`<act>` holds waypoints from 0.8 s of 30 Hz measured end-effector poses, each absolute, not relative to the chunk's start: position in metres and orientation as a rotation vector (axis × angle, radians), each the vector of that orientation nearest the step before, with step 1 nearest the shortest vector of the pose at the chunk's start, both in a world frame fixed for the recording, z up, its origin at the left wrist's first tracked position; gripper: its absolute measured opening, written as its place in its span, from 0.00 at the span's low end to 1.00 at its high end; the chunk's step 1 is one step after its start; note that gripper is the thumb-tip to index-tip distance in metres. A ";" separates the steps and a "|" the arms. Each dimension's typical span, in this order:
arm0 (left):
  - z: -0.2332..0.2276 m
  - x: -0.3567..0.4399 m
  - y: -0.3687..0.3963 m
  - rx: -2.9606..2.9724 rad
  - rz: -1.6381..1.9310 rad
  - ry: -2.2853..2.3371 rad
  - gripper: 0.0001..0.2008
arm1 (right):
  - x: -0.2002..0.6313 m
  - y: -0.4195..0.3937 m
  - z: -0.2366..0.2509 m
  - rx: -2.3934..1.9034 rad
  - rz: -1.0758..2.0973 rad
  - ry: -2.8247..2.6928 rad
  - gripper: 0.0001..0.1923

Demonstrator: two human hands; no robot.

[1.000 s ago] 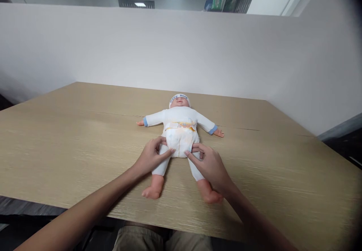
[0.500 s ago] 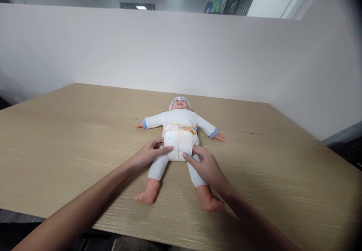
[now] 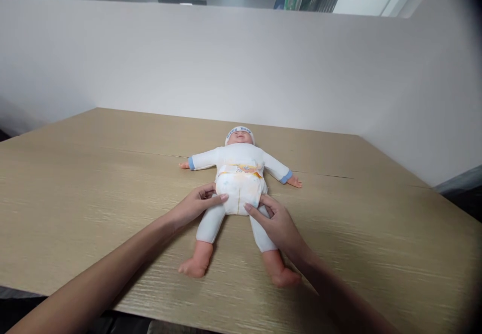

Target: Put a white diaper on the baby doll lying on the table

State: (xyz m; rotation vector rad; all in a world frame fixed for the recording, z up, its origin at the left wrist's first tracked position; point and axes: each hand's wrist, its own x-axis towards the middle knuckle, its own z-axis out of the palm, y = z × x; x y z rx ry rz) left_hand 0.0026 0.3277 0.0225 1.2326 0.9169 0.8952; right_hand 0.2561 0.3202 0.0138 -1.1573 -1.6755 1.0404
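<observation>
A baby doll (image 3: 240,156) in a white suit with blue cuffs and a white cap lies on its back on the wooden table (image 3: 94,183), arms spread, bare feet toward me. It wears a white diaper (image 3: 240,191) with a yellow printed waistband. My left hand (image 3: 196,204) pinches the diaper's lower left edge at the doll's hip. At the lower right edge, my right hand (image 3: 276,223) grips the diaper and rests over the doll's right thigh.
A white partition wall (image 3: 188,63) rises behind the table and wraps round on the right. The table's near edge runs just above my lap. Dark floor shows past the right edge (image 3: 463,198).
The doll's legs have slid a little toward me and lie straighter. Both hands have stayed at the diaper's lower edges, shifting slightly with the camera.
</observation>
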 end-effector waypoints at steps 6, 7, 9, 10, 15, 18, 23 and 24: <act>0.027 -0.002 0.330 1.144 0.864 0.827 0.24 | 0.256 0.320 0.012 -1.189 0.989 -1.669 0.15; 0.027 -0.003 0.331 1.140 0.857 0.817 0.24 | 0.256 0.319 0.012 -1.202 0.965 -1.676 0.15; 0.026 -0.005 0.332 1.141 0.845 0.797 0.24 | 0.256 0.318 0.014 -1.231 0.920 -1.691 0.15; 0.026 -0.006 0.333 1.144 0.842 0.790 0.24 | 0.256 0.317 0.014 -1.245 0.897 -1.701 0.15; 0.027 -0.006 0.333 1.148 0.843 0.761 0.23 | 0.254 0.310 0.015 -1.331 0.668 -1.753 0.14; 0.027 -0.001 0.332 1.128 0.884 0.763 0.23 | 0.252 0.309 0.013 -1.331 0.453 -1.759 0.13; 0.021 0.006 0.329 1.139 0.998 0.858 0.27 | 0.248 0.312 0.007 -1.293 0.245 -1.771 0.16; 0.020 0.006 0.329 1.146 1.012 0.854 0.28 | 0.249 0.312 0.005 -1.292 0.229 -1.773 0.16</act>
